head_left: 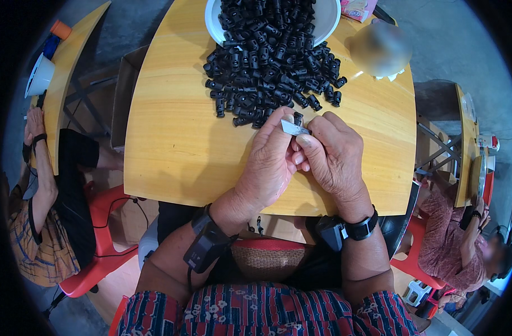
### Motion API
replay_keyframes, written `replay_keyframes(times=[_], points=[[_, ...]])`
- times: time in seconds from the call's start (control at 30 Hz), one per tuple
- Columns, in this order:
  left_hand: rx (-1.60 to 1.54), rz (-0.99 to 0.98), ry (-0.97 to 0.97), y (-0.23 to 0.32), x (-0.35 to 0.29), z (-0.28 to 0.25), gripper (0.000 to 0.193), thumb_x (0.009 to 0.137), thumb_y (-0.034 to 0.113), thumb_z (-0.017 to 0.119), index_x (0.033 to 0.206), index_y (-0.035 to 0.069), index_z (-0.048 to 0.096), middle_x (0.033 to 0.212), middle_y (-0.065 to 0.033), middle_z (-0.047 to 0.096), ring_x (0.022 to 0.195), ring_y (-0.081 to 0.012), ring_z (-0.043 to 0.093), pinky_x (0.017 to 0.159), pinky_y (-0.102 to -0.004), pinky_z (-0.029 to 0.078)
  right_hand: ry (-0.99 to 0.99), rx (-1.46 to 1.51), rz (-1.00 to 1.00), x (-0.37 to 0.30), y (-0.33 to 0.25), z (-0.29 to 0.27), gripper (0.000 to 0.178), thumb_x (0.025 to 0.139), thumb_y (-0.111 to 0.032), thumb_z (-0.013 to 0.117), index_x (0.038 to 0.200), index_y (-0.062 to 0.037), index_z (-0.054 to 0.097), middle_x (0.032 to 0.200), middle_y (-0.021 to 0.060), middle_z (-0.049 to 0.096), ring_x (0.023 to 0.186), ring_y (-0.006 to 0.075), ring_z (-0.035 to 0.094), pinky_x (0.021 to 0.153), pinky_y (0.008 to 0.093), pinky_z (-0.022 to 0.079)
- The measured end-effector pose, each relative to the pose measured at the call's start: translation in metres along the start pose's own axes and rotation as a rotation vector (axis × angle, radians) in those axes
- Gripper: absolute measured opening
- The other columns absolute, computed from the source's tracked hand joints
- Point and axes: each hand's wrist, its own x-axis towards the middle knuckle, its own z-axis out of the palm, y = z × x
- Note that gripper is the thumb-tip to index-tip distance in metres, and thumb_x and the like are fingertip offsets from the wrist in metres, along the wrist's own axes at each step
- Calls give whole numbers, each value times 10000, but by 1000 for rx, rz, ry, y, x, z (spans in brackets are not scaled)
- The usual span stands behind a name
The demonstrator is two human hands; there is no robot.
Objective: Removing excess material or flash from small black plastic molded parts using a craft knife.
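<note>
My two hands meet over the near middle of the yellow wooden table (177, 143). My right hand (337, 154) is closed, its thumb and forefinger pinching the end of a small silver blade (293, 128) with a slanted tip. Beside it, my left hand (270, 159) is closed too, with its thumb near the blade. A black cord lock (298, 117) shows just past the blade at my left fingertips; its lower part is hidden. Just beyond my hands lies a heap of black cord locks (267, 73), spilling from a tipped white bowl (327, 22).
At the table's far right stands a round, blurred tan object (382, 47), with a pink packet (358, 8) behind it. Below the near edge shows a woven brown basket (270, 260) with a red rim. Other people sit at tables to the left and right, on red chairs (102, 241).
</note>
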Motion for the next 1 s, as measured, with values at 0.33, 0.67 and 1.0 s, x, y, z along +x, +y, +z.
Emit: replay_keyframes(times=[0.33,0.67,1.0], points=[[-58,47,-80,-6,-1,-8,233,991,284,419,1187,166,463,920,36,499,800,-80,463,649,-262,393,-20,50,20,0,-2,2,257,830,-305,621,714,-83,565,638,85,517,580,276,562,516,354,441],[-5,47,-38,-5,-1,-7,283,997,287,396,1244,153,425,909,25,473,793,-86,454,653,-270,406,-11,81,52,-1,-3,3,242,831,-284,620,716,-76,570,635,90,521,582,279,563,524,353,443],[25,56,-28,-3,-1,-3,254,993,278,397,1205,142,430,831,27,431,747,-86,437,648,-265,397,-10,141,51,2,1,5,243,826,-263,623,703,-63,560,629,94,512,574,278,551,523,357,437]])
